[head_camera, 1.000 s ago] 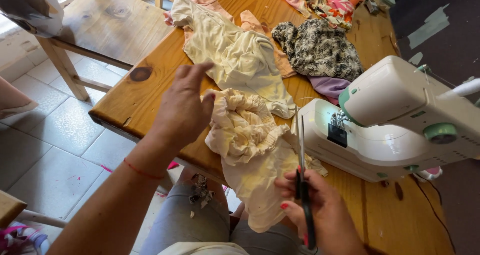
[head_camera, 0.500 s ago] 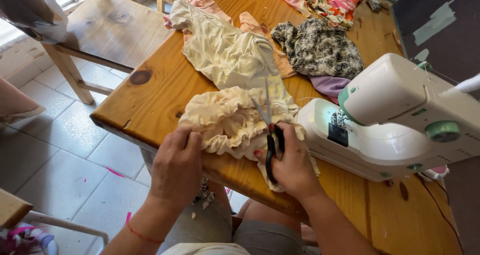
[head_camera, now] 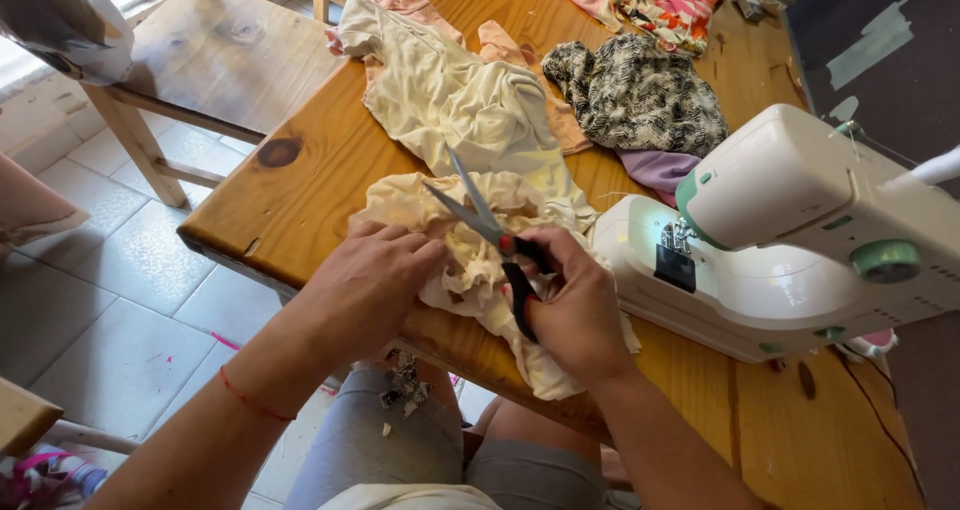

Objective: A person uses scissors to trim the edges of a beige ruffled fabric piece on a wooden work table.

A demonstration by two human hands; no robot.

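Scissors now opened over cream fabric; right hand grips handles, left hand shifted fwd, pressing cloth flat on worktop.

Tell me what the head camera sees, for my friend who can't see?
The right hand holds open scissors over cream cloth that the left hand presses on a wooden table. A white sewing machine stands right.

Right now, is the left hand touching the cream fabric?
Touching. The head view shows the left hand pressed flat on the crumpled cream fabric, fingertips on its folds.
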